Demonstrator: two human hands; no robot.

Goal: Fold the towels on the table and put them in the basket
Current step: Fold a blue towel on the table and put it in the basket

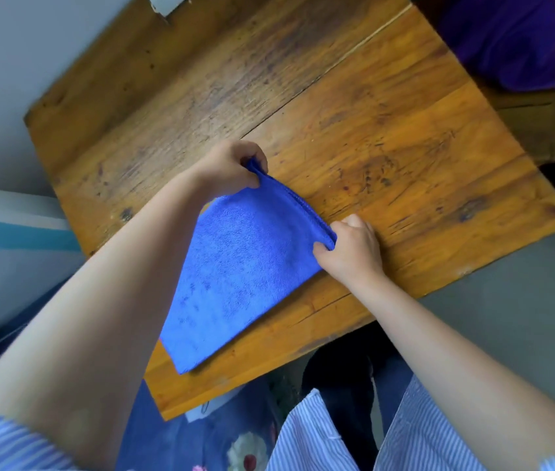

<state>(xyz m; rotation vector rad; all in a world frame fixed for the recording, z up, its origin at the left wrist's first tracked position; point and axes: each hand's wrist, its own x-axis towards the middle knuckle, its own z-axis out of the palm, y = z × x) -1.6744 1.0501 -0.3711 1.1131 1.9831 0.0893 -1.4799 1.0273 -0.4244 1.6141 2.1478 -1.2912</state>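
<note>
A: What is observed on the table (388,107)?

B: A blue towel (235,277), already folded over on itself, is laid flat on the wooden surface towards the near edge. Its lowest corner is noted to reach just past that near edge.

A: How are the hands engaged?

B: The far edge of the towel is gripped at both ends. One corner is pinched by the left hand (232,168), with fingers and thumb curled round the cloth. The other corner is pinched by the right hand (351,248) in like manner. The edge between them is seen to be lifted slightly and doubled.

A: Is anything else recorded?

B: A purple towel (510,39) is seen bunched at the far right corner, well apart from the blue one. Striped blue-and-white sleeves (8,443) are worn, pushed up the forearms.
</note>
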